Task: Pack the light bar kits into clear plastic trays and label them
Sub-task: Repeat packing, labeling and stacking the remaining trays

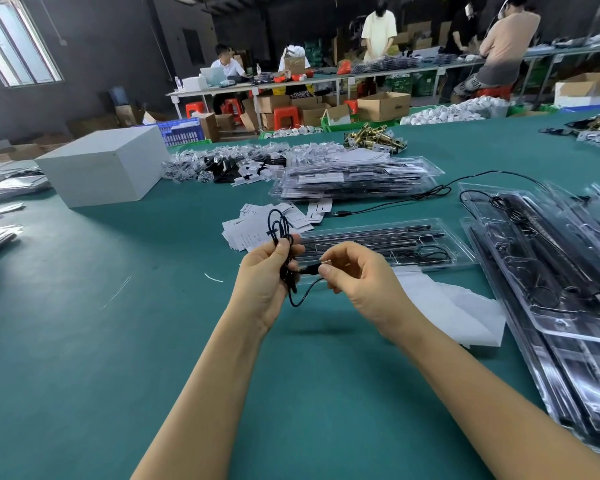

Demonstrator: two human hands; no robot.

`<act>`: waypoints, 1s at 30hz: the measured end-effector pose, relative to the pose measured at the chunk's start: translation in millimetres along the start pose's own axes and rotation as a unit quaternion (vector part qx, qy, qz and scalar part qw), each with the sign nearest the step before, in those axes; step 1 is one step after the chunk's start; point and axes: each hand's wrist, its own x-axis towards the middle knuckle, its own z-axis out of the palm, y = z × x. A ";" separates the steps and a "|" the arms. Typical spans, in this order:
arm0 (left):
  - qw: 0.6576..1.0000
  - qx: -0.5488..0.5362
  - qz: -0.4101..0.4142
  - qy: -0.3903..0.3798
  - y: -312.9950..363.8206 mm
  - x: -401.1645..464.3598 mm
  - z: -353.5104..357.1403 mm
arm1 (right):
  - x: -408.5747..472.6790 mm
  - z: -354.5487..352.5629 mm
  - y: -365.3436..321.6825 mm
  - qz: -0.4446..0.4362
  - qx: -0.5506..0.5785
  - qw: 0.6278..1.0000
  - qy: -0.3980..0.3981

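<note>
Just above the middle of the frame, the left hand grips a coiled black cable, fingers curled round the bundle so the loops stand up and do not spring loose. The right hand pinches the cable's plug end between thumb and fingertips, probably to feed the free tail into the coil before packing.

Right behind the hands lies an open clear plastic tray already carrying black light bars, kept close so the cable can drop straight in. To its left, loose white labels are scattered on the green table, and a stack of filled trays sits further back.

The trays at the right edge are cut off by the frame, and glare on the plastic blurs their contents. The left palm hides how the coil is fastened.
</note>
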 end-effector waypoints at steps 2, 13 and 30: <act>0.999 0.039 -0.010 -0.008 -0.6 -2.3 1.3 | 0.4 -3.9 -2.1 -0.022 -0.049 0.999 -0.001; 0.955 0.282 0.023 -0.086 -6.6 -8.7 5.7 | 0.9 -7.0 -4.1 -0.074 -0.113 0.991 -0.004; 0.967 0.166 -0.091 -0.171 3.0 -11.8 2.5 | 1.3 -6.2 3.7 -0.093 -0.138 0.984 0.063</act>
